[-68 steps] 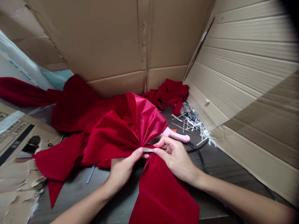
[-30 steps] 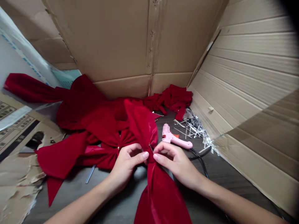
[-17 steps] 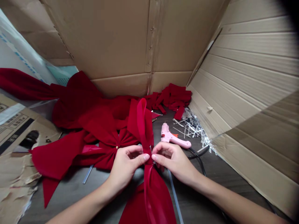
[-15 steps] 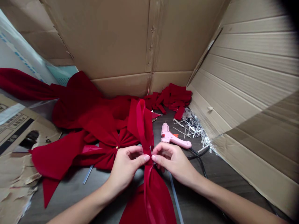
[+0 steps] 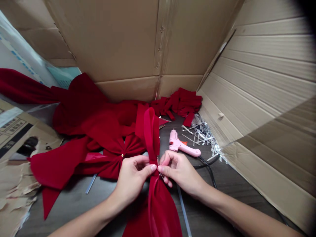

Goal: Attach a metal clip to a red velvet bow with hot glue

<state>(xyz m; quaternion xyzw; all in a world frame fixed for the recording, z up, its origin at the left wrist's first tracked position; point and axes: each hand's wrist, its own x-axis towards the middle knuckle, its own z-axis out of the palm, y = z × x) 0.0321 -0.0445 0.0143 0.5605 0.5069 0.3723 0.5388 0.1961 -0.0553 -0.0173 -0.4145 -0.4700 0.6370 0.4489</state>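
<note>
A red velvet bow [image 5: 164,205] stands on edge in front of me, its upper loop rising and its wide lower part hanging towards me. My left hand [image 5: 134,176] is closed on its gathered middle, thumb pressed on the cloth. From the right, my right hand [image 5: 176,169] pinches a thin silver strip [image 5: 158,160] at that same middle; its ends show above and below my fingertips. How it runs between the fingers is hidden. Behind my left hand lies another red bow [image 5: 123,141] with a small gold bead at its centre.
A pink glue gun [image 5: 184,144] with a black cord lies beyond my right hand. Silver strips [image 5: 203,131] and red cloth strips [image 5: 184,102] are heaped behind it. Clear glue sticks [image 5: 184,210] lie on the dark table [image 5: 209,217]. Cardboard walls [image 5: 123,42] enclose the back and right.
My right fingertips have shifted slightly at the middle of the bow, with more fingers showing below. The bow sits a little further left in view. Both hands keep their hold.
</note>
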